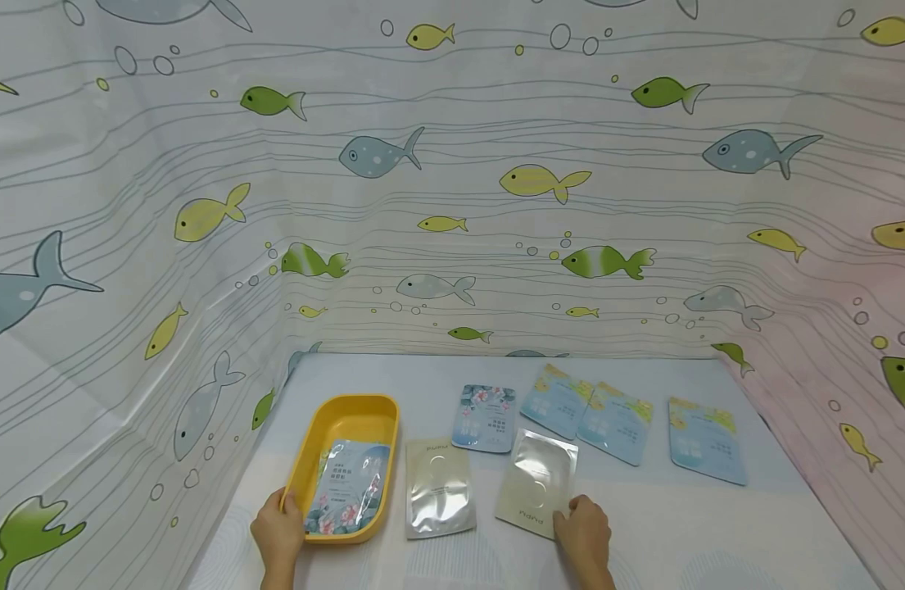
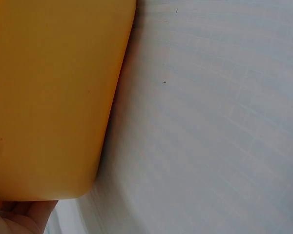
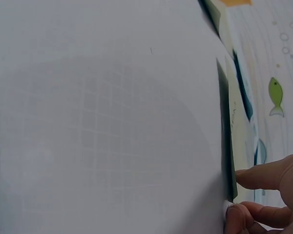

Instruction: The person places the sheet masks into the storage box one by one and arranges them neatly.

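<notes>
Silver pouch [image 1: 538,479], lower centre: my right grip [image 1: 586,533] pinches its edge, left grip [image 1: 278,528] holds tray [image 1: 358,425]; likely pickup, needing steady lift.

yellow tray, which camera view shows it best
The head view: it shows the yellow tray from above, with a packet inside. The left wrist view shows only part of its outside; the right wrist view, just an orange patch at the top, perhaps the tray.

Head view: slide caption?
Left hand grips a yellow rectangular plastic tray; right hand pinches a flat silvery foil packet.
</notes>
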Demonstrator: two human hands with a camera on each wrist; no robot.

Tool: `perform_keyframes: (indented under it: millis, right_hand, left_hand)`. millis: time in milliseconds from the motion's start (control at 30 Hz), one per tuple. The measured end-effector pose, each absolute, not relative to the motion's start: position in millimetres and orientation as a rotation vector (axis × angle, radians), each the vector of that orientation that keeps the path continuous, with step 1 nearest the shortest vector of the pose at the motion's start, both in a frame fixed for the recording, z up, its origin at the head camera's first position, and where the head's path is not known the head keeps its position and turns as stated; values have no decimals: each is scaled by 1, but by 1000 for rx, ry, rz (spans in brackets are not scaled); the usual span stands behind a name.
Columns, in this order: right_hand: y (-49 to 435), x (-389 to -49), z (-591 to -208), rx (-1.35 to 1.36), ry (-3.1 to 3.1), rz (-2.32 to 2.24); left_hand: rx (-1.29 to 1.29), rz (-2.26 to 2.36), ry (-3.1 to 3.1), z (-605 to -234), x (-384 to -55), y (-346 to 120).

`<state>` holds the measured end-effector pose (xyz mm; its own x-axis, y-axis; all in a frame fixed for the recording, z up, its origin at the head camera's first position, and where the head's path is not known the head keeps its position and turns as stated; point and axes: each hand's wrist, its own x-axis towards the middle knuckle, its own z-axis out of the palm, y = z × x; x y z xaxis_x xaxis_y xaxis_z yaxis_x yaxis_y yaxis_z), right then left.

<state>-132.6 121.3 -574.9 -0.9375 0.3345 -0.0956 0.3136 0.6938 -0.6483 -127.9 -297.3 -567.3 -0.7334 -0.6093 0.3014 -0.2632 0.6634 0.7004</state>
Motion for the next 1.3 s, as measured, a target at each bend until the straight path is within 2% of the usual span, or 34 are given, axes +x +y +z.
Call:
perform_keyframes:
  millis: [933, 1133, 1300]
  right_hand:
    - [127, -127, -569, -623, -2913, 1277]
    - [134, -124, -577, -634, -2810, 1526]
    - [139, -123, -579, -752, -2681, 1816]
  left_hand:
    - [708, -915, -2367, -569, -127, -298]
    - [701, -922, -2373, -567, -126, -297]
    - [684, -911, -2366, -566, -126, -297]
